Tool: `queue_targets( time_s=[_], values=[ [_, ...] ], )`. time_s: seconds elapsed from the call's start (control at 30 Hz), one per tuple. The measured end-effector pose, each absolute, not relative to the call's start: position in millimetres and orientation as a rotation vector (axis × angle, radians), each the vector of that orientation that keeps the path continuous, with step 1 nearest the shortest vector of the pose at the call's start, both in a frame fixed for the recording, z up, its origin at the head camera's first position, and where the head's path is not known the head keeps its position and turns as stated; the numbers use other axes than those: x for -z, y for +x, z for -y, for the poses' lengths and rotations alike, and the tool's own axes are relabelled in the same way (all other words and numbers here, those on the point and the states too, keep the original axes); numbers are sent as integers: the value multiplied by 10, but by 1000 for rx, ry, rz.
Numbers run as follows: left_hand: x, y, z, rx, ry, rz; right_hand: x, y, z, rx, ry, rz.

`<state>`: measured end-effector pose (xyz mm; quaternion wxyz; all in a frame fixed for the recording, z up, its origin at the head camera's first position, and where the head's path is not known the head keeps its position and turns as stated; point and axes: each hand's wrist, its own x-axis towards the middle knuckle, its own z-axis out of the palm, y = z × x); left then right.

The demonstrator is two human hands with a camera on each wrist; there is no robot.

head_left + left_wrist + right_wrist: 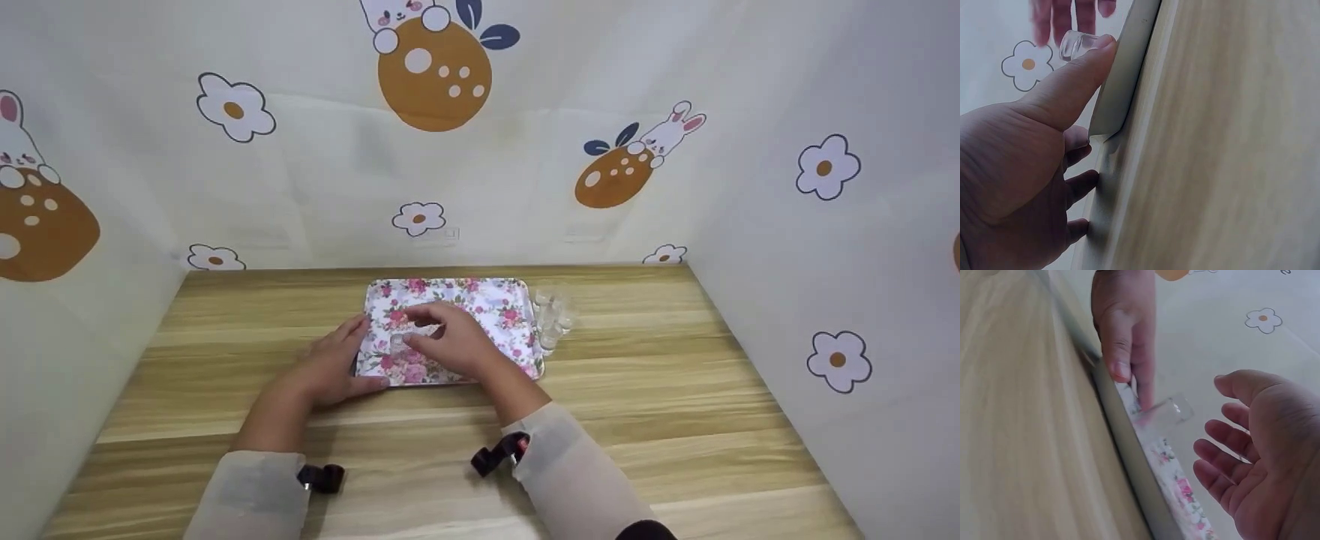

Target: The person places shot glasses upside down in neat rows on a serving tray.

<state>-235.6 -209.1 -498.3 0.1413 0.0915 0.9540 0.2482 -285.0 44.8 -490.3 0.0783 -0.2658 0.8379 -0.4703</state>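
Observation:
A tray with a pink rose pattern lies on the wooden table. On its left part stands a small clear cup, which also shows in the right wrist view as a clear cup. My left hand holds the tray's near left corner, its thumb along the near rim and its fingers at the left side. Over the tray is my right hand, fingers loosely bent and spread from the thumb. In the right wrist view a gap shows between the right hand and the cup.
Several small clear cups stand clustered against the tray's right edge. The wooden table meets cloth-covered walls with flower and rabbit prints at the back and both sides.

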Motion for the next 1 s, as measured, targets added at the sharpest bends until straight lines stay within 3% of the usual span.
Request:
queue_targets(
  time_s=[1.0],
  values=[
    [5005, -2372, 2097, -751, 248, -2732, 4769, -3066, -1984, 1611, -368, -2800]
  ],
)
